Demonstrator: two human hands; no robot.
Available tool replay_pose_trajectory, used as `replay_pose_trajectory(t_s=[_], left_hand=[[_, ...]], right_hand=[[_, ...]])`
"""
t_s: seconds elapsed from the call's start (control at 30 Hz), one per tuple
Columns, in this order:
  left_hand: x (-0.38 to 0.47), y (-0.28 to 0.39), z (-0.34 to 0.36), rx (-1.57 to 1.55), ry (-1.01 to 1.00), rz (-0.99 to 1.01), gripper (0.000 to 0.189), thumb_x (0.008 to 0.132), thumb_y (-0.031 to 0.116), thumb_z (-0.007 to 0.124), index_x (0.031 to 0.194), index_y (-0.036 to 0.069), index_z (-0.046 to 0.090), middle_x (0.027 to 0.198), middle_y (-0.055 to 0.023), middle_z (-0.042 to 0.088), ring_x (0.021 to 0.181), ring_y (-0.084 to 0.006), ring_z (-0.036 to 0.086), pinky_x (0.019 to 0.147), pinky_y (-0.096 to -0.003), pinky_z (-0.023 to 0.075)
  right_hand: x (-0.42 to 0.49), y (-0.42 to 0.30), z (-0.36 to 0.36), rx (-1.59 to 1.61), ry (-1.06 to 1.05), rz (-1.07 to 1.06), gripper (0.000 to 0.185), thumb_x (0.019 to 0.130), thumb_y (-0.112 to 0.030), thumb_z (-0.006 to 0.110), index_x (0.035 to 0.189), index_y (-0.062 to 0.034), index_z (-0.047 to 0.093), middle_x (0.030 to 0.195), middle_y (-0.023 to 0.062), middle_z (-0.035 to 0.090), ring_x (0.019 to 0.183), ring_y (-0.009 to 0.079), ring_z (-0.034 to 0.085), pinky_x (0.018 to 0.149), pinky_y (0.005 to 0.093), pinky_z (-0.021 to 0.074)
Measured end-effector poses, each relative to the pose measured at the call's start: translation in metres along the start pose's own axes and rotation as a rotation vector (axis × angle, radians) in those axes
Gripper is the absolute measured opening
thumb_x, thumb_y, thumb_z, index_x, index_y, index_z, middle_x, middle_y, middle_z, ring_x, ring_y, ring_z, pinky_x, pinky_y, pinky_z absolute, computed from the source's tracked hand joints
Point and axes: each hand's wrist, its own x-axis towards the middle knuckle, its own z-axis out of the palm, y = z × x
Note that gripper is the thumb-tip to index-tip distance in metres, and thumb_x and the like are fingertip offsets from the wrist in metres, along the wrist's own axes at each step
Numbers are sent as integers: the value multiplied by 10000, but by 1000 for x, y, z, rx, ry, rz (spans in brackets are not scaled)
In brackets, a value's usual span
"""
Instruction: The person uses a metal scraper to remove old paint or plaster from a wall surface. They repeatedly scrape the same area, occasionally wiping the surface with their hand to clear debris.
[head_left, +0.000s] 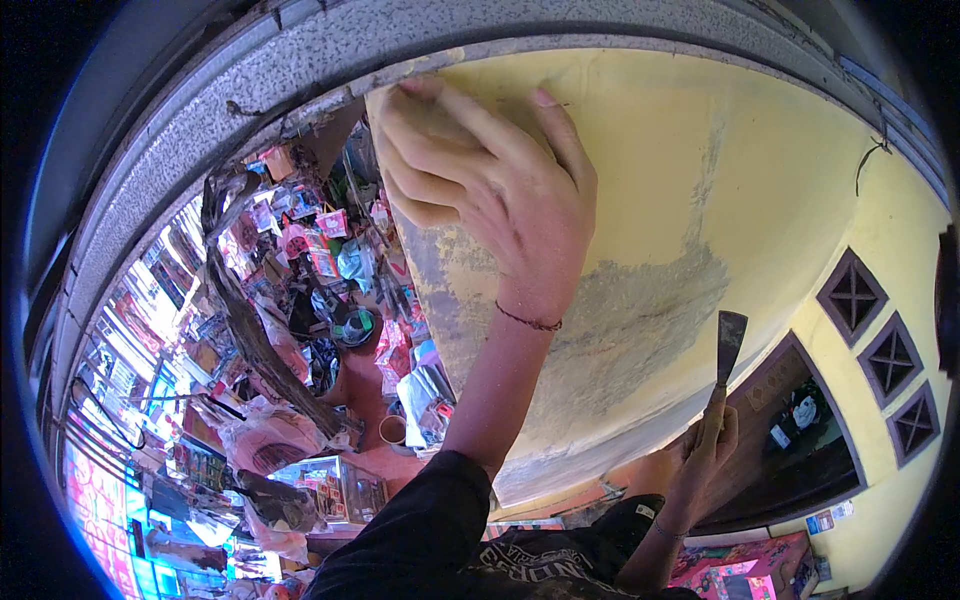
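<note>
At the upper middle of the head view, my left hand (491, 169) rests against a yellow painted wall (645, 172) beside its left edge. Its fingers are bent and the thumb is spread; nothing shows in it, though the palm side is hidden. A thin cord bracelet circles that wrist. Lower right, my right hand (709, 442) is closed on the handle of a scraper (729, 345), its flat, flared metal blade pointing up, in front of the wall. Below the left hand, a rough grey patch (637, 322) spreads across the paint, with a grey streak running upward.
A speckled grey beam (315, 56) curves over the wall's top. Twisted dark wood (247, 315) hangs at left, above crowded goods and a glass case (337, 484). At right are a doorway (802, 442) and diamond-shaped vents (853, 296). A dangling wire (862, 165) is near the beam.
</note>
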Motion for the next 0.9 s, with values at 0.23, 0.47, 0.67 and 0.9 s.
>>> replay_pose_trajectory(t_s=[0.23,0.47,0.67,0.9], left_hand=[[-3,-15,-7,0,-41,40,673,977,380,605,1471,-43,433,1448,-351,325,1318,-497,312,1034,-594,247],[-5,-39,-21,4,-89,231,430,990,370,603,1404,253,616,1447,-278,345,1335,-453,316,1063,-575,247],[4,-57,-23,-80,-16,42,556,987,393,540,1469,118,510,1431,-309,356,1322,-476,307,1049,-609,216],[-3,-48,-17,-14,-13,31,807,997,434,473,1561,-102,255,1509,-372,267,1309,-486,304,1039,-580,230]], right_hand=[[0,9,2,6,-30,6,323,1057,-306,616,828,-119,484,550,-62,362,398,15,327,363,227,200],[-2,11,6,15,-44,31,331,1054,-308,622,816,-120,490,533,-65,356,397,17,331,366,225,196],[-3,6,7,-31,-24,20,351,1046,-335,630,804,-123,490,533,-66,351,400,20,319,372,232,199],[-1,6,7,-34,-45,17,344,1083,-295,571,794,-146,459,582,-76,298,432,0,272,379,216,187]])
